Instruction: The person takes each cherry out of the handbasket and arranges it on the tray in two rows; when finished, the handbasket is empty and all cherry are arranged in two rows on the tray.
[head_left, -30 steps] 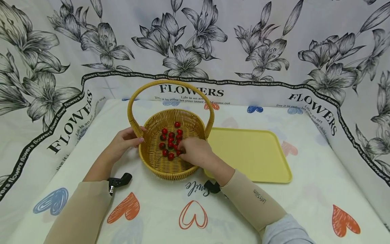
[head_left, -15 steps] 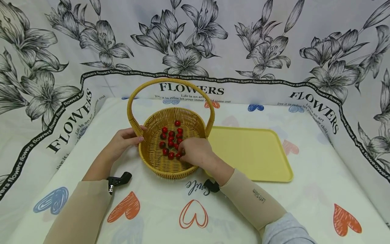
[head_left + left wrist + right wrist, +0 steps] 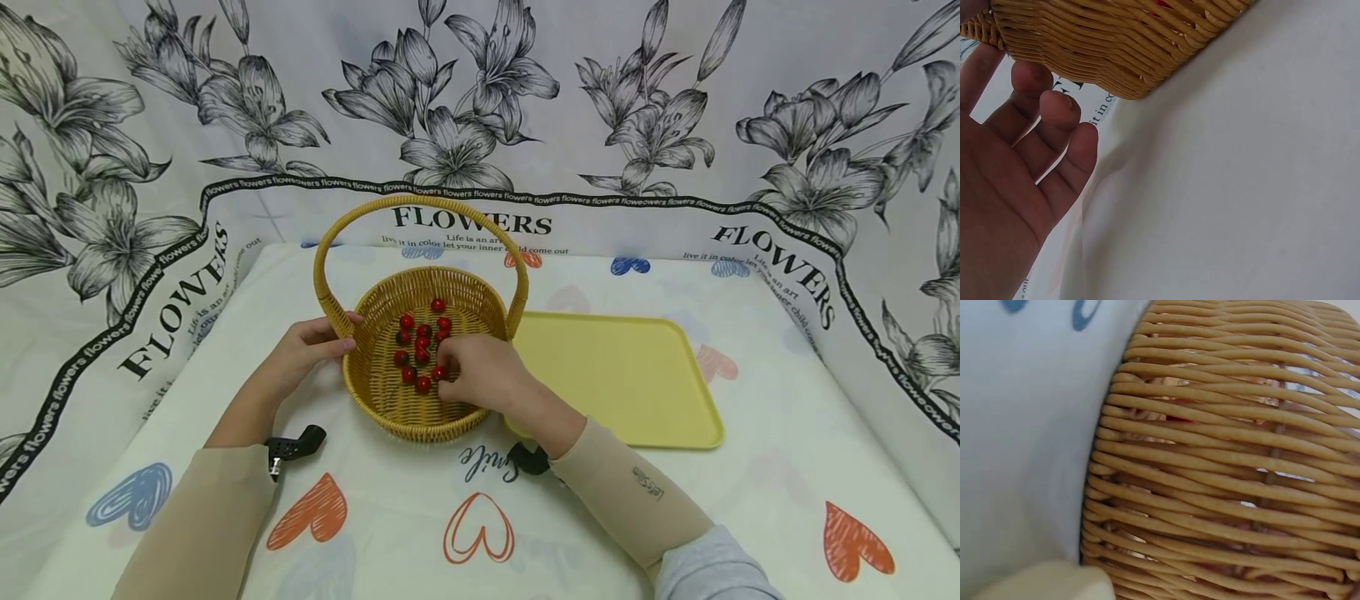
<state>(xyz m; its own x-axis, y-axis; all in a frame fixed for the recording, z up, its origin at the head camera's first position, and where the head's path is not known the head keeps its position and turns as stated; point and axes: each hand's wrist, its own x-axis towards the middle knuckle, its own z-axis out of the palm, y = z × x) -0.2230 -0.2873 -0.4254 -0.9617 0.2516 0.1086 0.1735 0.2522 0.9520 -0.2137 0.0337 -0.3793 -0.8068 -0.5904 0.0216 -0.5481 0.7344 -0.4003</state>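
Inside the round wicker basket (image 3: 427, 429), several small, glossy, round red fruits (image 3: 423, 384) lie on the woven floor. My left hand (image 3: 303, 354) grips the basket's left rim at the foot of its tall handle, the thumb over the edge. In the left wrist view, the other fingers (image 3: 1060, 112) spread below the wall. My right hand (image 3: 483, 373) reaches in over the front right rim, fingers bent. One red fruit (image 3: 440, 372) shows between its thumb and index finger; whether they pinch it is unclear. The basket wall (image 3: 1229, 456) mostly hides this hand in the right wrist view.
A flat yellow tray (image 3: 618, 379) lies on the right, close beside the basket and partly behind my right forearm. The white cloth (image 3: 375, 533) beneath has printed hearts and lettering. Behind it hangs a flower-printed curtain (image 3: 517, 92).
The right hand's thumb and index finger now stand farther apart, so the fruit between them shows more clearly. My left hand and the basket stay put.
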